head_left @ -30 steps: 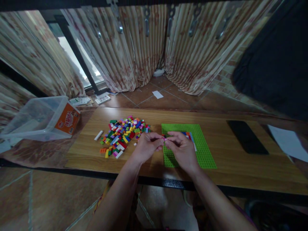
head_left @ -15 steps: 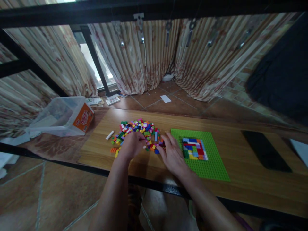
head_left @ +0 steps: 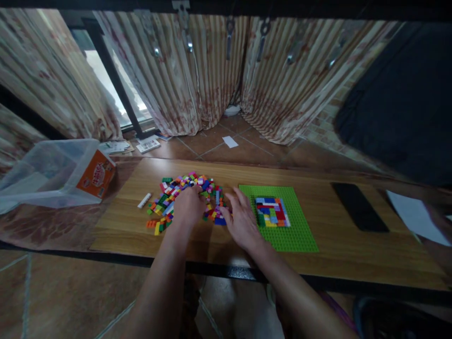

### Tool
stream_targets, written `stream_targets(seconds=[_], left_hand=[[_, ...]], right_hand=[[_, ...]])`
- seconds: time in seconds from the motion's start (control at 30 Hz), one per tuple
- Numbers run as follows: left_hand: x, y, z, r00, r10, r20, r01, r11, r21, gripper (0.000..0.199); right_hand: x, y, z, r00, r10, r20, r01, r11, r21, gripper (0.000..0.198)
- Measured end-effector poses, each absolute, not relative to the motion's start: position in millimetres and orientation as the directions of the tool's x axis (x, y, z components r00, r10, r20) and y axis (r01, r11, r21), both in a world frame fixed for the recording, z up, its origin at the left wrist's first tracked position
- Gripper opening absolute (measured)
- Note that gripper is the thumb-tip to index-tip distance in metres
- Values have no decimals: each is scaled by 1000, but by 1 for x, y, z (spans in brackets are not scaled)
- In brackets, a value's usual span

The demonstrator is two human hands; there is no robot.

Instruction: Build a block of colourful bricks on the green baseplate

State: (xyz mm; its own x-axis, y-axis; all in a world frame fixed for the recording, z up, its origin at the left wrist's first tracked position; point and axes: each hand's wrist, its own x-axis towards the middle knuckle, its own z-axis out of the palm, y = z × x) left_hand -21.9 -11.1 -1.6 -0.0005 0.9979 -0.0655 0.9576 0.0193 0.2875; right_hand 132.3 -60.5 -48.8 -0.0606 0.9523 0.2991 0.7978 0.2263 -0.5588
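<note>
The left hand is over the heap of toy bricks, on the left half of the wooden worktop. Its fingers bend down into the heap and the tips are hidden, so I cannot tell if they pinch a brick. The right hand is at the right edge of the heap, with its thumb and fingers spread apart. The thumb is close to a blue brick, but I cannot tell if they touch.

Just to the right of this hand lies a flat green baseplate. On it sits a square patch of bricks in red, blue, white, yellow, orange and green. One long white brick lies alone, left of the heap. Far to the left is a see-through plastic box with an orange label. On the right side of the worktop lies a flat black slab, and white paper is past it.
</note>
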Motion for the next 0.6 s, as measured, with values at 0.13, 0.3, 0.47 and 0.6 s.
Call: stream_targets(seconds=[0.13,0.3,0.47,0.6], left_hand=[[-18,-9,-1,0,999,-51,960,14,279,29],[-28,-9,-1,61,998,-31,887,-40,460,20],[-26,-14,-3,105,990,88,740,-138,658,20],[4,-32,-6,287,951,116,655,-283,701,17]], right_hand=[[132,-58,-49,-117,969,220,815,220,-537,40],[123,-65,-44,-225,952,207,695,306,-651,39],[133,-72,-34,-136,934,332,586,346,-733,31],[164,-75,-22,43,891,452,558,354,-751,26]])
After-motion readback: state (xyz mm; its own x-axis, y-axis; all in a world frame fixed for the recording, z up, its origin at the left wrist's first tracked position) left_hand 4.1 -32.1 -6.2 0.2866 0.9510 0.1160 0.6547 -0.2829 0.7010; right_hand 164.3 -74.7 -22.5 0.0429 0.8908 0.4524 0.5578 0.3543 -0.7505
